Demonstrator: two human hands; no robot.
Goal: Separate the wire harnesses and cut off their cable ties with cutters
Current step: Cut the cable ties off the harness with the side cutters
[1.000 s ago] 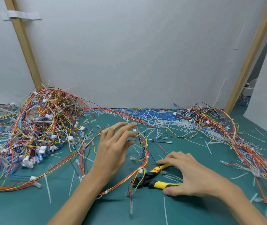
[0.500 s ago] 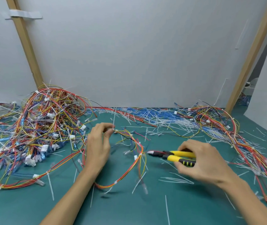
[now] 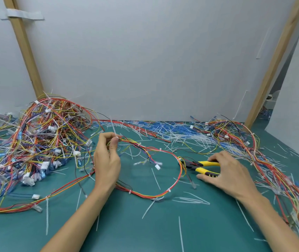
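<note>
Your wire harness loop now spreads further right than half a second ago, and its edge meets the cutters at centre right. Your left hand pinches the upper wires between thumb and fingertips at centre frame. Your right hand grips the yellow handles over the green mat.

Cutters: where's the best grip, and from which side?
The yellow handles, from the right. The cutters lie with the nose pointing left at the harness, handles trailing right, where the right hand holds them.
</note>
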